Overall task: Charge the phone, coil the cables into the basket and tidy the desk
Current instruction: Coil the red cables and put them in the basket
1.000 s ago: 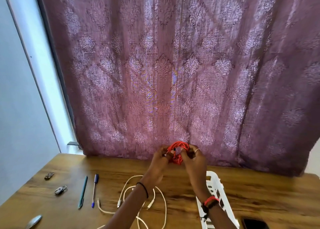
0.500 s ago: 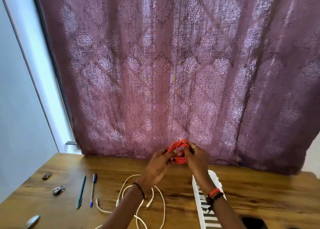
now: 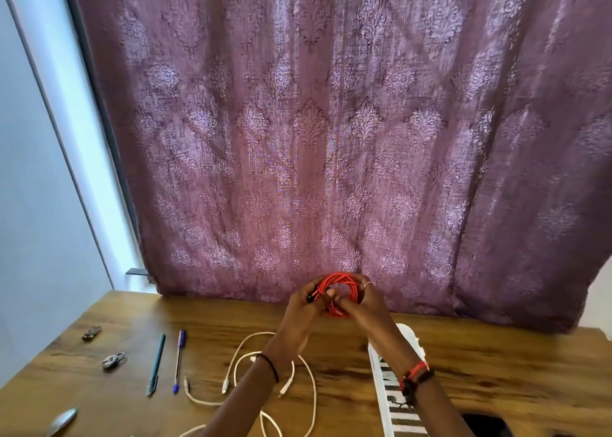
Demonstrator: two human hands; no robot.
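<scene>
Nearest on the right, a dark slab that was probably the phone (image 3: 486,427) lay cut off by the frame edge. No cable showed running to it, so charging could not be confirmed. Just left of it sat the white slatted basket (image 3: 387,403), its inside hidden from view. The white cables (image 3: 313,393) sprawled in loose loops across the near middle of the table (image 3: 513,370), uncoiled. A silvery spoon-like item (image 3: 63,420) lay at the near left.

Further back on the left lay a green pen (image 3: 156,364) and a blue pen (image 3: 179,360) side by side. Two small metal pieces (image 3: 113,361) lay beyond them, not yet tidied.

Past the middle, both hands were raised above the table with the red cable (image 3: 342,289) between them, wound into a compact ring. The left grip (image 3: 303,307) pinched its dark plug end and a strand. The right grip (image 3: 364,304) curled around the bundle. Behind hung a purple patterned curtain (image 3: 331,138).

By my judgement, the red coil was nearly finished but not in the basket. The white cables, the desk clutter and likely the charging remained to be done.
</scene>
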